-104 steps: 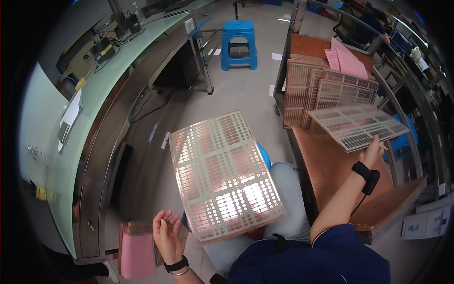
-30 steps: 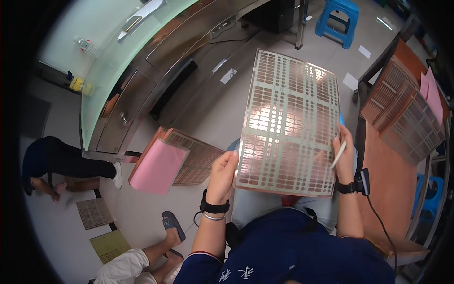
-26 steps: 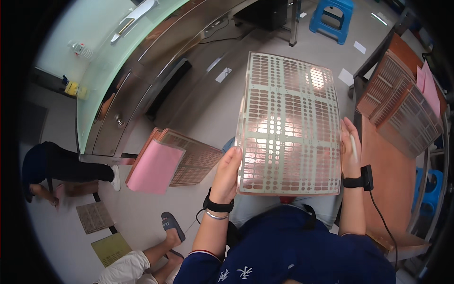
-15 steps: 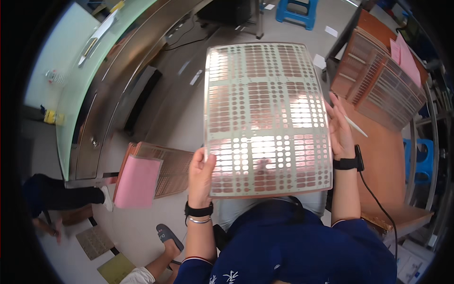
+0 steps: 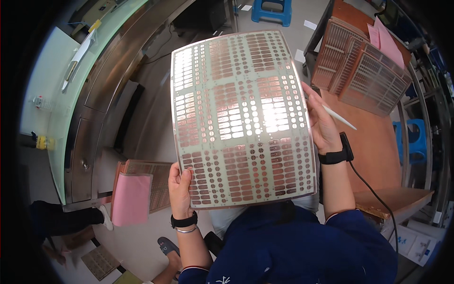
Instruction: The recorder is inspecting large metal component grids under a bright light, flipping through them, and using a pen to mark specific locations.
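I hold up a large, thin circuit board panel (image 5: 243, 135), pale green with rows of shiny copper pads, tilted so that light glares off it. My left hand (image 5: 179, 190) grips its lower left edge, thumb on the face and fingers behind. Along the right edge, my right hand (image 5: 322, 128) supports the panel, its fingers partly hidden behind it. A white pen-like stick (image 5: 341, 119) juts from between that hand's fingers, pointing right. Each wrist wears a black band; a silver bangle (image 5: 186, 230) sits on the left arm.
More copper panels (image 5: 378, 78) with pink sheets lean on a brown table (image 5: 366, 146) at right. At left are panels under a pink sheet (image 5: 131, 199) and a metal cabinet (image 5: 90, 156). Other people's legs show lower left. A black cable (image 5: 377, 191) trails from my right wristband.
The panel and both hands have shifted left in view, and the panel has turned slightly anticlockwise. The glare has moved across its pads. Both hands keep their places on its edges.
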Motion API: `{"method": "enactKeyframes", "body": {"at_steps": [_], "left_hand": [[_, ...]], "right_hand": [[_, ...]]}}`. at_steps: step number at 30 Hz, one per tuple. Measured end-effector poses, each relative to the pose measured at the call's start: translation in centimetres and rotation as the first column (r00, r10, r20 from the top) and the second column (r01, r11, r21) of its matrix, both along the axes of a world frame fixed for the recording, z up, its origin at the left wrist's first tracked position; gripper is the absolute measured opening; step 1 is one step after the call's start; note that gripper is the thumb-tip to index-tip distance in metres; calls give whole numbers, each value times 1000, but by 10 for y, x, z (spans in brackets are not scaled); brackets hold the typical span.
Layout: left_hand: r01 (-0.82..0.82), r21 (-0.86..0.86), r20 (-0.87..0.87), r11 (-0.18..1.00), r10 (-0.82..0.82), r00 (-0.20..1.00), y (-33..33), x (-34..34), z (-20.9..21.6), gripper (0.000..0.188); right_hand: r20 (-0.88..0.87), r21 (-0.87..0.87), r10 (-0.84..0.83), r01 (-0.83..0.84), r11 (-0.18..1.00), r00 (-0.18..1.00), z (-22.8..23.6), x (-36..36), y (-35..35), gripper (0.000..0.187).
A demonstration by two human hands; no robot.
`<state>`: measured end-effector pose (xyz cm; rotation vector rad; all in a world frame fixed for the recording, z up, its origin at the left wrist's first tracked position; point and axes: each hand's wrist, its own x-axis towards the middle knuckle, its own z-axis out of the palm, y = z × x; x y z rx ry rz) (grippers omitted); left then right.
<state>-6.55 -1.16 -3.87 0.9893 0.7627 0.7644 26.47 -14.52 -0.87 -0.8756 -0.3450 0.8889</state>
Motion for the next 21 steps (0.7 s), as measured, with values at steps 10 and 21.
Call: {"method": "enactKeyframes", "body": {"at_steps": [10,21], "left_hand": [[18,83,20,996,-19,1000,0,-6,2,30],[-28,-173,564,985,122,817,-19,46,13,47]], "right_hand": [[-105,-18,85,-87,996,991,-4,-13,-1,30],[-190,147,-66,95,985,980,-7,-57,22,36]]}}
